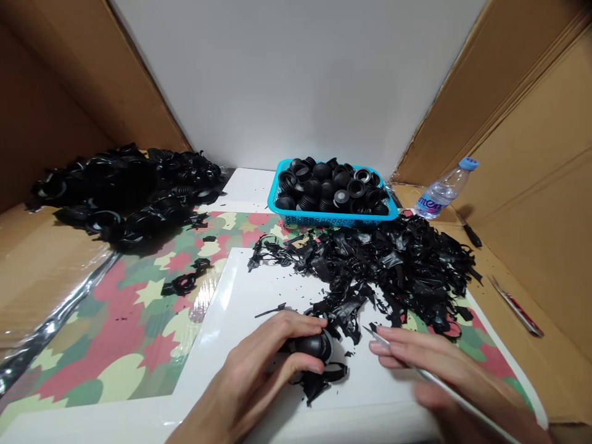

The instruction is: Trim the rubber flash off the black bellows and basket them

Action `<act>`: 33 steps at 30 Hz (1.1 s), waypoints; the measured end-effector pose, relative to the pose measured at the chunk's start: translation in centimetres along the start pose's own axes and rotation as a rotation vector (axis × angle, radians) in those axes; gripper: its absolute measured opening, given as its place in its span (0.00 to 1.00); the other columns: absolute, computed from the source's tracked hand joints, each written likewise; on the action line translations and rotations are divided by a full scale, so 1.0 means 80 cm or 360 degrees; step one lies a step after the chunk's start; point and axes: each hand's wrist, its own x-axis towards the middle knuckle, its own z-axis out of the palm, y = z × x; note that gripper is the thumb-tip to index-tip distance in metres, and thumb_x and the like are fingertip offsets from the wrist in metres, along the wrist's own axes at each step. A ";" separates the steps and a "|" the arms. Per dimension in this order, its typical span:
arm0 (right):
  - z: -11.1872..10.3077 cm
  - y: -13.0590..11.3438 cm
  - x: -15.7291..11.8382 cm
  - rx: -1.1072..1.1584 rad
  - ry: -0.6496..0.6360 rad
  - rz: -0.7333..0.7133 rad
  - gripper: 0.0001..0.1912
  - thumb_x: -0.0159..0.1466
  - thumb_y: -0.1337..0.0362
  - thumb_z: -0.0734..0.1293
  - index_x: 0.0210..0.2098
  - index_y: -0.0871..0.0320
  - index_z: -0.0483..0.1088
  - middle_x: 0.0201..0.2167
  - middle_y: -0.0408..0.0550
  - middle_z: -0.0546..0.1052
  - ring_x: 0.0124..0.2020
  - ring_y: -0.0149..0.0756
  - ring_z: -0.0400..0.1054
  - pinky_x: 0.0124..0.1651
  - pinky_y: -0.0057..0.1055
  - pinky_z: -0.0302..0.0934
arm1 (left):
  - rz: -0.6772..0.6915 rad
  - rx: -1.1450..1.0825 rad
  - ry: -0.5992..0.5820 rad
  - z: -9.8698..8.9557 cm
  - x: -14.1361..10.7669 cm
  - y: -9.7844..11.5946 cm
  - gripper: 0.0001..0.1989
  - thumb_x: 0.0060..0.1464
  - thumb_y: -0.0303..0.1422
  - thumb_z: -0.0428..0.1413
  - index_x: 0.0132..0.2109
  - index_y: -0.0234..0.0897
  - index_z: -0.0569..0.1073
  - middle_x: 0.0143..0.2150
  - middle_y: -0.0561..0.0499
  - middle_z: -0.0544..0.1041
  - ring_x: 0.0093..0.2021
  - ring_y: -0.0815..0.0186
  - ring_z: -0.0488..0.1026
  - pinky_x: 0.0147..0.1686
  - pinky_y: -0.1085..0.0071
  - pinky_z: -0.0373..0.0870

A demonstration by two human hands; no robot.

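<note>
My left hand (259,364) grips a black rubber boot (311,348) with a round, greyish-rimmed end turned to the right. A torn, ragged flap of black rubber (319,379) lies just below it. To the right, my right hand (430,357) is closed on a slim knife (382,339). Its pointed tip aims left toward the boot, apart from it, and the thin shaft runs back beneath the fingers. The thumb is blurred. Both hands are over a white sheet (222,333).
A blue basket (333,218) of black ribbed rubber parts stands at the back. Black scraps (398,265) are heaped before it. More untrimmed parts (134,197) are piled left. A water bottle (441,191), a red-handled knife (518,308) and a black-handled tool (470,233) are right, beside cardboard walls.
</note>
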 end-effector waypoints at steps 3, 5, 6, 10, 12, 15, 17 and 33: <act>0.015 -0.013 0.009 0.0239 -0.0152 -0.0109 0.05 0.72 0.60 0.78 0.40 0.49 0.79 0.34 0.44 0.87 0.33 0.39 0.85 0.37 0.29 0.82 | 0.0094 0.0032 -0.0025 0.002 -0.001 -0.006 0.11 0.72 0.30 0.65 0.57 0.49 0.83 0.59 0.49 0.86 0.59 0.57 0.85 0.59 0.71 0.81; 0.029 -0.021 0.010 0.0359 -0.0209 -0.0141 0.04 0.73 0.64 0.76 0.44 0.51 0.78 0.36 0.43 0.87 0.34 0.36 0.86 0.38 0.26 0.82 | 0.0147 0.0039 -0.0043 0.001 -0.001 -0.008 0.11 0.72 0.28 0.64 0.57 0.49 0.82 0.60 0.49 0.86 0.60 0.57 0.84 0.60 0.71 0.81; 0.035 -0.025 0.009 0.0412 -0.0220 -0.0119 0.03 0.74 0.65 0.74 0.46 0.51 0.77 0.37 0.44 0.87 0.36 0.35 0.86 0.40 0.25 0.82 | 0.0170 0.0039 -0.0047 0.000 0.000 -0.008 0.12 0.72 0.27 0.64 0.56 0.49 0.82 0.60 0.49 0.85 0.60 0.57 0.84 0.61 0.70 0.80; 0.055 -0.031 -0.002 0.0588 -0.0250 -0.0081 0.07 0.75 0.71 0.72 0.49 0.53 0.77 0.40 0.44 0.86 0.40 0.32 0.86 0.47 0.23 0.81 | 0.0227 0.0041 -0.0054 -0.002 0.002 -0.003 0.13 0.73 0.26 0.64 0.57 0.50 0.80 0.60 0.51 0.84 0.60 0.61 0.84 0.61 0.74 0.79; 0.059 -0.030 -0.006 0.0623 -0.0261 -0.0058 0.09 0.74 0.73 0.72 0.49 0.53 0.78 0.40 0.44 0.86 0.41 0.33 0.86 0.48 0.23 0.81 | 0.0229 0.0050 -0.0042 -0.002 0.003 0.000 0.14 0.73 0.27 0.64 0.59 0.52 0.79 0.59 0.52 0.84 0.59 0.63 0.84 0.60 0.75 0.79; 0.060 -0.026 -0.010 0.0647 -0.0267 -0.0017 0.11 0.73 0.75 0.71 0.49 0.53 0.78 0.42 0.44 0.86 0.43 0.34 0.85 0.51 0.24 0.81 | 0.0254 0.0056 -0.0009 -0.001 0.005 0.003 0.16 0.73 0.27 0.64 0.60 0.53 0.78 0.59 0.53 0.85 0.58 0.63 0.84 0.59 0.76 0.79; 0.060 -0.025 -0.011 0.0644 -0.0277 -0.0004 0.12 0.73 0.75 0.71 0.50 0.53 0.77 0.44 0.44 0.87 0.45 0.34 0.85 0.53 0.25 0.81 | 0.0271 0.0067 -0.0015 0.000 0.005 0.002 0.16 0.73 0.26 0.64 0.60 0.53 0.77 0.60 0.53 0.84 0.58 0.63 0.84 0.60 0.76 0.78; 0.056 -0.020 -0.007 0.0606 -0.0421 0.0138 0.14 0.75 0.72 0.68 0.56 0.50 0.76 0.48 0.43 0.84 0.46 0.29 0.82 0.55 0.19 0.76 | 0.0468 0.0160 -0.0017 0.005 0.010 -0.003 0.18 0.73 0.24 0.63 0.63 0.47 0.73 0.60 0.50 0.82 0.60 0.65 0.81 0.63 0.77 0.74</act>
